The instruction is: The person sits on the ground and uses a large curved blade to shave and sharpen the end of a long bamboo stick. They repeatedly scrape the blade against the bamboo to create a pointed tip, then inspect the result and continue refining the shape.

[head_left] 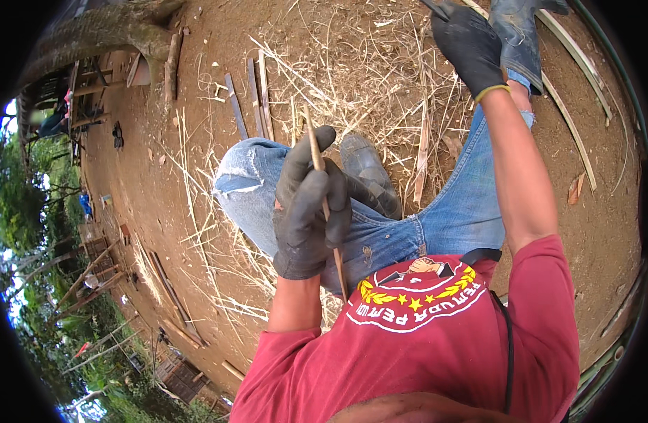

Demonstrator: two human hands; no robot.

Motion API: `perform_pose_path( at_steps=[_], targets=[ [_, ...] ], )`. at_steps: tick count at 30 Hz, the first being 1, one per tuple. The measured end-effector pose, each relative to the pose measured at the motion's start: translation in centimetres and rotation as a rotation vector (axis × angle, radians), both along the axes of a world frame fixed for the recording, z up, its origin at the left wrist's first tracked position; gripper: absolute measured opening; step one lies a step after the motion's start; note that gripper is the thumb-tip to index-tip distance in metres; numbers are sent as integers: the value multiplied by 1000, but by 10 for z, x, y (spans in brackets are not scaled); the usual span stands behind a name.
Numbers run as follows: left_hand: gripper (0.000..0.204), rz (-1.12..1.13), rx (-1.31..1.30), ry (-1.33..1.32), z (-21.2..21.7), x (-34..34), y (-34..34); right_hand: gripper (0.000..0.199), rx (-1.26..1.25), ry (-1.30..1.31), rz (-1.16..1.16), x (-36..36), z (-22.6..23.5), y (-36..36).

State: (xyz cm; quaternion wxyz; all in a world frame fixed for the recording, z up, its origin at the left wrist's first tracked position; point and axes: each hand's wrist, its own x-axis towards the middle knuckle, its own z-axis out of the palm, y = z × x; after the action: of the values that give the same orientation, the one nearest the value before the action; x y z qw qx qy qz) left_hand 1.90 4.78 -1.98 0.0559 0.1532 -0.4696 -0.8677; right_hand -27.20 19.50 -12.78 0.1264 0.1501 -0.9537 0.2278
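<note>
My left hand (306,218), in a dark work glove, is closed around a thin pale wooden strip (340,271). The strip looks like split bamboo; it runs from above my fingertips down to the front of my shirt. Out to the upper right, my right hand (468,49) wears a black glove with a yellowish cuff. Its fingers are closed on a dark, narrow thing (437,8) that is cut off by the picture's top edge, so its kind cannot be made out. A dark boot (518,39) stands beside this hand.
Pale shavings (366,77) litter the brown dirt between my legs in blue jeans (465,197). Dark and pale slats (257,99) lie beyond my left knee. Long curved strips (574,130) lie at the right. A thick trunk (98,42) crosses the upper left.
</note>
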Motion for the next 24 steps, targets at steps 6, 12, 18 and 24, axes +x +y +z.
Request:
perform_pose_path(
  at_steps=[6,12,18,24],
  targets=[
    [54,-66,421,128,7,-8,-2,28,-441,-665,89,42,-46,21],
    [53,-108,452,189,7,-9,-9,33,-569,-928,26,78,-114,19],
    [56,-91,520,207,11,-11,-6,39,-453,-820,-9,80,-155,25],
    [50,-96,470,221,9,-12,-9,30,-735,-938,-60,90,-136,23]
  ],
)
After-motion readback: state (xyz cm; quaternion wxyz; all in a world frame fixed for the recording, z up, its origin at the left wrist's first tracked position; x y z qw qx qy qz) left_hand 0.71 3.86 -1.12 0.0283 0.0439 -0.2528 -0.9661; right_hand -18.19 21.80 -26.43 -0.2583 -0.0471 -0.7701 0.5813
